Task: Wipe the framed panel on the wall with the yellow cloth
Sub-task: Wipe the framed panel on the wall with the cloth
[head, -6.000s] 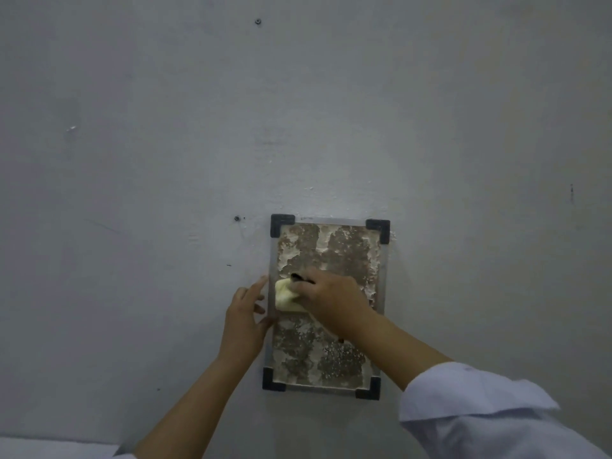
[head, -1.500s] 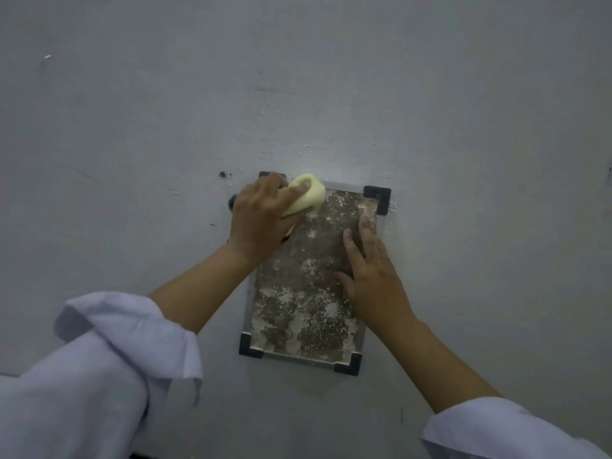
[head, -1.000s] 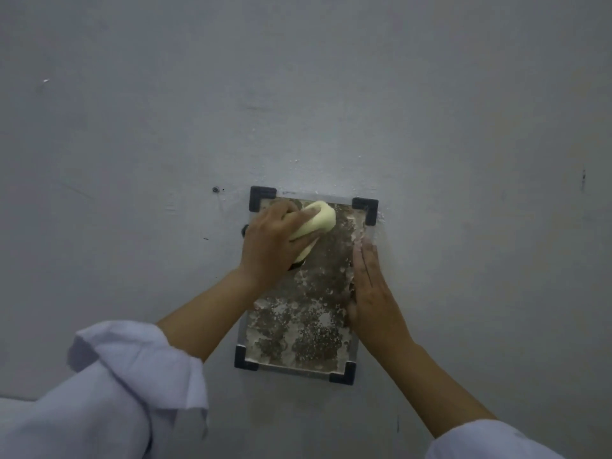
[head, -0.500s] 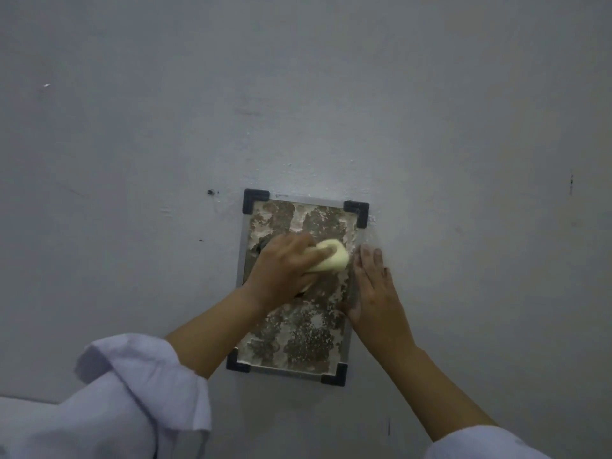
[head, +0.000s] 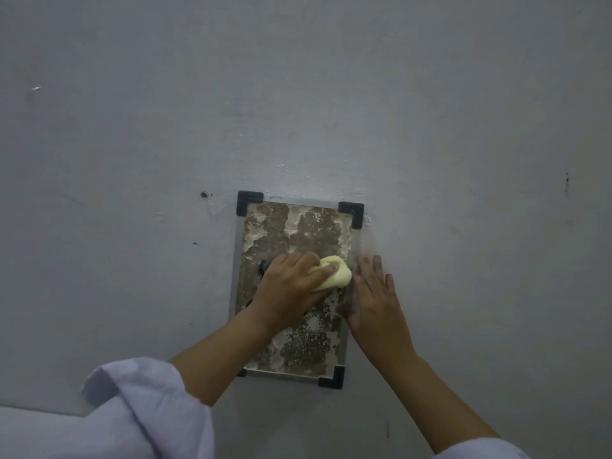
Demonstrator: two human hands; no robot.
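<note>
A framed panel (head: 294,226) hangs on the grey wall, with black corner pieces, a thin silver rim and a mottled brown and white face. My left hand (head: 288,286) presses a bunched yellow cloth (head: 336,273) against the middle of the panel, near its right side. My right hand (head: 374,299) lies flat, fingers spread, over the panel's right edge and the wall beside it. The left hand and forearm hide the panel's lower left part.
The grey wall (head: 463,127) fills the view, with a small dark screw hole (head: 203,194) left of the panel's top corner and a dark mark (head: 567,180) at far right. White sleeves (head: 139,409) cover both forearms low in the view.
The cloth went from my right hand to my left. In the last second my left hand slid the cloth down from the panel's top to its middle; the right hand shifted right onto the edge.
</note>
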